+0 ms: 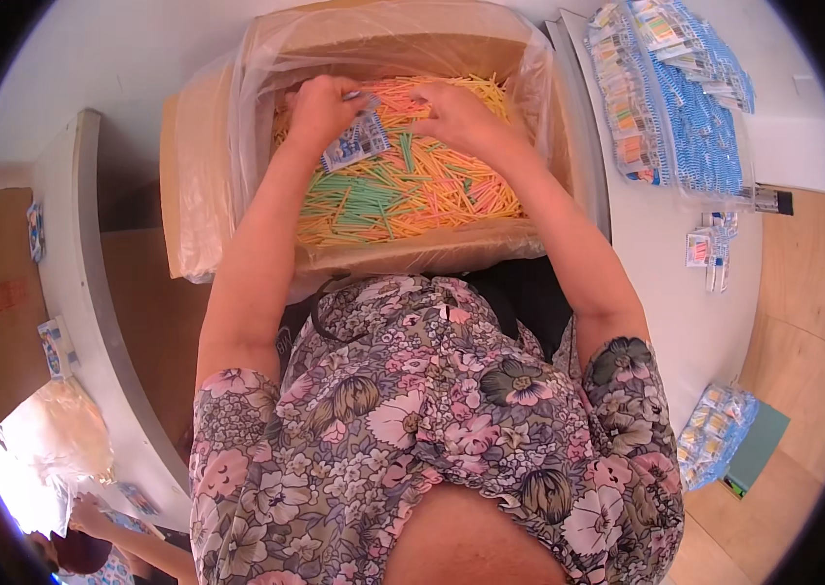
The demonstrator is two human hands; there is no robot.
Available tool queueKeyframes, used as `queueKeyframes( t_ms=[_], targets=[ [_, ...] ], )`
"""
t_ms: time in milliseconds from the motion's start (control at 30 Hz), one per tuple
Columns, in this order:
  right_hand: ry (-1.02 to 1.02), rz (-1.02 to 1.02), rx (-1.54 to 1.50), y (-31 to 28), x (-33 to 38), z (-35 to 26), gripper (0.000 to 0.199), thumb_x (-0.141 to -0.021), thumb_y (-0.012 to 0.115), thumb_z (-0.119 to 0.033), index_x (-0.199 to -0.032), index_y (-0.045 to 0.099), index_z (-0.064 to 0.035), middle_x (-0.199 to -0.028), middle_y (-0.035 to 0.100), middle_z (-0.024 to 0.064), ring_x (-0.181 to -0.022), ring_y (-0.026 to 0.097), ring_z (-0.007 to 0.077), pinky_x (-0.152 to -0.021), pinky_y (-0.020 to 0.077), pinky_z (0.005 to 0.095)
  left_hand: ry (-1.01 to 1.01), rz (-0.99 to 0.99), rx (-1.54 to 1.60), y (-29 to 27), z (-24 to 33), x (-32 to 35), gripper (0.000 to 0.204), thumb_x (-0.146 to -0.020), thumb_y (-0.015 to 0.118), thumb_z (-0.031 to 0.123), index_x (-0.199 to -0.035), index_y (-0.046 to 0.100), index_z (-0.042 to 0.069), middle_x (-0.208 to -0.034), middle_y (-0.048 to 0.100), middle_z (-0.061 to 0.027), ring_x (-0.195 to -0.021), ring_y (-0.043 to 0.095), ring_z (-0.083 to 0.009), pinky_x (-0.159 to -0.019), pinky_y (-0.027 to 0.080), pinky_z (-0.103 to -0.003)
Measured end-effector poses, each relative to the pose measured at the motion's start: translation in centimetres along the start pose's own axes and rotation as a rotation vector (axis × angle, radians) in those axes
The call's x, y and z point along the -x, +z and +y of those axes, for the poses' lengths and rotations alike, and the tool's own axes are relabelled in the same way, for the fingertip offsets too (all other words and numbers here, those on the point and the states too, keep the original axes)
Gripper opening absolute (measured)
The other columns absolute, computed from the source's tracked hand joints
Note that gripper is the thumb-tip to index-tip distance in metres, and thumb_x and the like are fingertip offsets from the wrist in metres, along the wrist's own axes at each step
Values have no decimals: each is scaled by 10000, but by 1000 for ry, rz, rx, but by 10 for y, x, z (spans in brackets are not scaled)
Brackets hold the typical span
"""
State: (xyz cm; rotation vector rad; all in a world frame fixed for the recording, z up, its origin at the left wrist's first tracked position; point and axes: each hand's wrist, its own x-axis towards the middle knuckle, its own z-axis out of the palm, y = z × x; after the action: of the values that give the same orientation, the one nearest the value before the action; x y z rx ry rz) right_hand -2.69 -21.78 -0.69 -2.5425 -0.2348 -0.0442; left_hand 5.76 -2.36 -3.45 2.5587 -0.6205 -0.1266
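Observation:
Pinched in the fingers of my left hand (323, 109) is a small clear-and-blue plastic packet (358, 144), hanging over a heap of thin sticks (364, 207) in yellow, green, pink and orange. Just right of the packet, my right hand (461, 117) hovers over the heap, thumb and forefinger apart. No object shows between them. The sticks fill a cardboard box (403, 21) lined with clear plastic film (256, 127), right in front of my body.
On the right, a white table (661, 283) carries a clear tub (686, 127) packed with blue packets and several loose packets (713, 249). More packets (717, 434) lie near a green box (759, 448). At left stand a grey-white table (91, 292) and another person's arm (130, 546).

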Motion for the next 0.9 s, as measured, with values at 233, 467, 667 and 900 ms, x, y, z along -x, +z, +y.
queueKeyframes(
  t_ms=[233, 467, 667, 900],
  targets=[
    [224, -3, -513, 17, -20, -6, 221, -735, 689, -167, -814, 638, 34, -637, 625, 98, -527, 570, 150, -525, 471, 292, 3, -150, 1067, -21, 17, 3, 158, -781, 700, 124, -844, 656, -15, -695, 620, -9, -629, 532, -50, -565, 432, -230],
    [512, -446, -506, 43, 11, -33, 139, -817, 621, -147, -783, 624, -12, -663, 614, 57, -593, 594, 143, -526, 474, 270, 34, 58, 703, -27, 7, 0, 177, -816, 668, 160, -846, 655, -14, -651, 602, 19, -587, 504, -37, -531, 408, -222],
    [-102, -558, 485, 98, 13, -64, 134, -759, 577, -94, -796, 684, -21, -826, 665, 154, -837, 656, 253, -686, 515, 366, 81, 139, 768, -32, 9, 2, 216, -810, 676, 206, -852, 666, -6, -638, 601, 9, -565, 495, -30, -506, 404, -229],
    [-302, -565, 706, 109, 17, -60, 151, -772, 538, -107, -825, 665, -44, -861, 651, 109, -831, 624, 257, -680, 494, 379, 85, 157, 808, -28, 7, -1, 232, -809, 680, 214, -871, 669, -10, -648, 615, 4, -569, 509, -35, -508, 421, -232]
  ],
)
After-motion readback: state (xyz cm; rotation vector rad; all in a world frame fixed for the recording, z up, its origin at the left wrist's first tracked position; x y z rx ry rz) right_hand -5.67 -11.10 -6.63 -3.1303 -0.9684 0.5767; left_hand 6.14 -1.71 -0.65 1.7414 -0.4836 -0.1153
